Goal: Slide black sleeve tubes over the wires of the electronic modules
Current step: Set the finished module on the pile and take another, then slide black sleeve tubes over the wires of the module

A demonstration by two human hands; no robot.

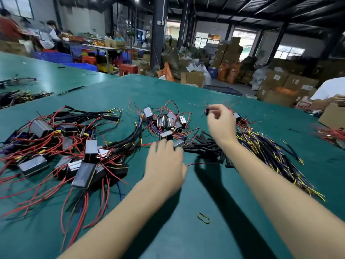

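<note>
Now the left hand (165, 163) lies open beside the sleeve tubes (205, 144); beyond them the right hand (221, 122) pinches a small black piece (206, 111), too blurred to name.

A green table (186, 212) is seen in the foreground, with a yellow rubber band (203, 218) lying on it near the front edge. A second green table (46, 71) is set to the left. Beyond, cardboard boxes (280, 79) are stacked on the floor, with blue crates (56, 57) and red stools (128, 69) near a dark pillar (158, 34). Seated people (50, 34) are visible at a far bench, blurred. At the right edge, a person in a white shirt (328, 88) is partly shown.
</note>
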